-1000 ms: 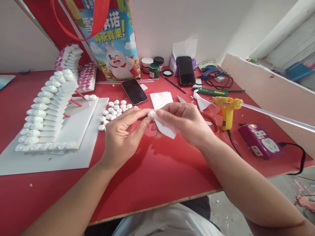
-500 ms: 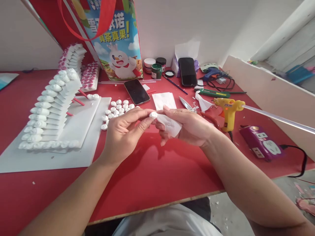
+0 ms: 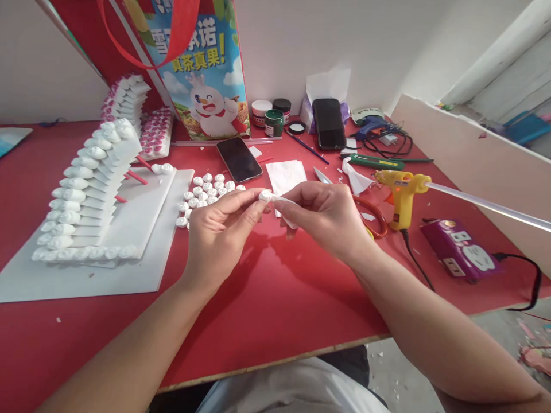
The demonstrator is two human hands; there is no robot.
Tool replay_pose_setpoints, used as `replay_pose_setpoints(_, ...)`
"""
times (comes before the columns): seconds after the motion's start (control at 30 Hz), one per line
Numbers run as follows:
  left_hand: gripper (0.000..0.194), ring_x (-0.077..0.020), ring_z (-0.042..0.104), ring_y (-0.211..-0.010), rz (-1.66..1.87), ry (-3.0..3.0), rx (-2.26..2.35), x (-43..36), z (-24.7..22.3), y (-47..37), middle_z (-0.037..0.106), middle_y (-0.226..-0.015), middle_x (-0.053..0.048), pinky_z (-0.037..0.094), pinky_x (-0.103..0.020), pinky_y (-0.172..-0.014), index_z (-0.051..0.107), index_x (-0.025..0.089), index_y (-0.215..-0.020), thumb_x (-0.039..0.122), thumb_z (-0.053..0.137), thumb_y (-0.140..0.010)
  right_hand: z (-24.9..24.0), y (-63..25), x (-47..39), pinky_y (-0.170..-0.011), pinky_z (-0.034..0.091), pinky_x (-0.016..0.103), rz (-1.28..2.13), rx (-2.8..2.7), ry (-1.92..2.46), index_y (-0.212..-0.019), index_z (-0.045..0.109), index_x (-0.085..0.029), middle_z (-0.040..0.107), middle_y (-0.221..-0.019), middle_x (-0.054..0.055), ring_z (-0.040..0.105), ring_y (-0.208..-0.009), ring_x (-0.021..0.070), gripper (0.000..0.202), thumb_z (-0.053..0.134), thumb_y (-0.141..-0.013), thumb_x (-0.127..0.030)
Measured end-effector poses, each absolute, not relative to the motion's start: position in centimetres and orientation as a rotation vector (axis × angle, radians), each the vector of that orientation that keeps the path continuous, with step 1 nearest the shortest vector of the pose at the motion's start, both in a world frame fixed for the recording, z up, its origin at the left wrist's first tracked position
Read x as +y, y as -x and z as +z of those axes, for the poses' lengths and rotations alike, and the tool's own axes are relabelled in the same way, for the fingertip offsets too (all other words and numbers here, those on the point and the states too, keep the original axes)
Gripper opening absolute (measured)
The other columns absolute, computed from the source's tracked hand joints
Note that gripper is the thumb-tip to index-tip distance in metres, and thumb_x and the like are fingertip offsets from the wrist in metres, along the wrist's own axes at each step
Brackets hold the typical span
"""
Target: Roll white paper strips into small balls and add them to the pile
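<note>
Between the thumb and fingers of my left hand (image 3: 226,226) is the rolled end of a small white paper rosette (image 3: 265,196). My right hand (image 3: 325,215) pinches the loose tail of the same paper strip (image 3: 293,213), just right of the rosette. Both hands are over the middle of the red table. Left of them lie several finished white rosettes (image 3: 202,196) in a cluster, partly behind my left hand. Beyond my hands is a stack of white paper squares (image 3: 286,175).
At left, a stepped white structure (image 3: 97,189) edged with rosettes stands on a white board (image 3: 129,284). A yellow glue gun (image 3: 402,198), orange-handled scissors (image 3: 379,221) and a purple power strip (image 3: 460,249) are at right. Behind are a phone (image 3: 239,159), paint jars (image 3: 274,123) and a printed bag (image 3: 206,74).
My right hand has turned over and its fingers have closed on the paper tail, which now looks gathered and narrower. More of the scissors' handles show. The left hand has hardly moved.
</note>
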State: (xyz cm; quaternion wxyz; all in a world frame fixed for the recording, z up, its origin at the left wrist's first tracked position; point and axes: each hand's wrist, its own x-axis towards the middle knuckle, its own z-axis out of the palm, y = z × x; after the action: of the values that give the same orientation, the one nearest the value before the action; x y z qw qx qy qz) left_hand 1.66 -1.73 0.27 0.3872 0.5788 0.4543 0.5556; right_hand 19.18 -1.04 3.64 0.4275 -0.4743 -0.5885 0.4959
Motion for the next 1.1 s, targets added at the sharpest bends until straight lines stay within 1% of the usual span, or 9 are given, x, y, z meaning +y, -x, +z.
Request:
replay_pose_setpoints(0.07,0.017,-0.0160,0.068,-0.080,1.448,-1.582,1.217,-1.9,0.4,-1.8,0.075,-0.087,0.000,0.057,-0.031,-0.080,0.082,0.026,-0.104,0.033,0.074,-0.091,3.6,-18.7,-1.6,-0.051,0.048,0.025,1.137,-1.470,1.183,-0.071,0.069,-0.015,0.064,-0.060,0.000,0.060,-0.051,0.0114,0.035,0.078,-0.086,-0.046)
replay_pose_setpoints(0.23,0.018,-0.0178,0.070,-0.087,1.548,-1.920,1.318,-2.3,0.4,-2.3,0.076,-0.093,-0.001,0.055,-0.031,-0.084,0.081,0.028,-0.107,0.028,0.070,-0.094,3.2,-18.0,-2.5,-0.053,0.048,0.024,0.948,-1.536,1.189,-0.075,0.070,-0.015,0.066,-0.061,0.000,0.060,-0.053,0.0110,0.034,0.073,-0.091,-0.046)
replay_pose_setpoints(0.37,0.022,-0.0176,0.070,-0.086,1.650,-2.070,1.282,-2.5,0.3,-2.4,0.076,-0.095,-0.002,0.055,-0.031,-0.083,0.080,0.028,-0.111,0.021,0.071,-0.092,3.2,-18.2,-2.5,-0.057,0.049,0.023,0.848,-1.561,1.159,-0.077,0.071,-0.015,0.066,-0.061,-0.001,0.061,-0.055,0.0104,0.023,0.069,-0.094,-0.030)
replay_pose_setpoints(0.47,0.021,-0.0186,0.071,-0.091,1.572,-2.004,1.207,-2.4,0.5,-1.9,0.077,-0.099,-0.002,0.055,-0.032,-0.087,0.081,0.030,-0.110,0.021,0.071,-0.093,3.4,-18.8,-2.2,-0.059,0.050,0.023,0.856,-1.636,1.116,-0.082,0.074,-0.014,0.069,-0.066,0.001,0.063,-0.059,0.0110,0.018,0.067,-0.095,-0.024)
replay_pose_setpoints(0.57,0.014,-0.0169,0.070,-0.085,1.459,-1.846,1.154,-2.0,0.9,-1.2,0.078,-0.093,0.000,0.055,-0.031,-0.084,0.082,0.030,-0.101,0.024,0.075,-0.090,3.6,-19.5,-1.9,-0.061,0.050,0.024,0.884,-1.754,1.091,-0.085,0.077,-0.014,0.070,-0.070,0.002,0.064,-0.060,0.0119,0.020,0.066,-0.096,-0.028)
replay_pose_setpoints(0.6,0.012,-0.0161,0.069,-0.081,1.419,-1.782,1.130,-1.7,1.0,-1.0,0.077,-0.089,0.001,0.056,-0.030,-0.080,0.082,0.029,-0.098,0.025,0.076,-0.089,3.7,-19.7,-1.9,-0.061,0.050,0.025,0.890,-1.779,1.084,-0.086,0.077,-0.014,0.071,-0.071,0.002,0.064,-0.061,0.0122,0.022,0.066,-0.096,-0.030)
replay_pose_setpoints(0.7,0.013,-0.0156,0.068,-0.077,1.295,-1.681,1.052,-1.2,1.2,-0.6,0.076,-0.085,0.000,0.056,-0.030,-0.076,0.082,0.027,-0.102,0.028,0.076,-0.090,3.6,-19.9,-1.7,-0.063,0.051,0.026,0.888,-1.813,1.063,-0.086,0.078,-0.015,0.072,-0.074,0.003,0.063,-0.061,0.0124,0.025,0.065,-0.097,-0.034)
replay_pose_setpoints(0.93,0.019,-0.0172,0.068,-0.086,1.240,-1.843,1.041,-1.3,1.6,-0.5,0.076,-0.092,-0.002,0.055,-0.031,-0.083,0.082,0.029,-0.108,0.027,0.069,-0.095,3.2,-19.5,-1.6,-0.064,0.050,0.026,0.828,-1.815,1.104,-0.086,0.077,-0.015,0.072,-0.072,0.004,0.063,-0.062,0.0131,0.022,0.064,-0.097,-0.028)
replay_pose_setpoints(1.1,0.019,-0.0193,0.070,-0.089,1.262,-1.860,1.076,-1.8,1.7,-0.9,0.077,-0.096,-0.003,0.056,-0.033,-0.085,0.082,0.028,-0.109,0.030,0.069,-0.095,3.1,-19.4,-1.9,-0.062,0.048,0.027,0.647,-1.840,1.136,-0.081,0.077,-0.016,0.072,-0.068,0.004,0.062,-0.062,0.0142,0.023,0.064,-0.096,-0.029)
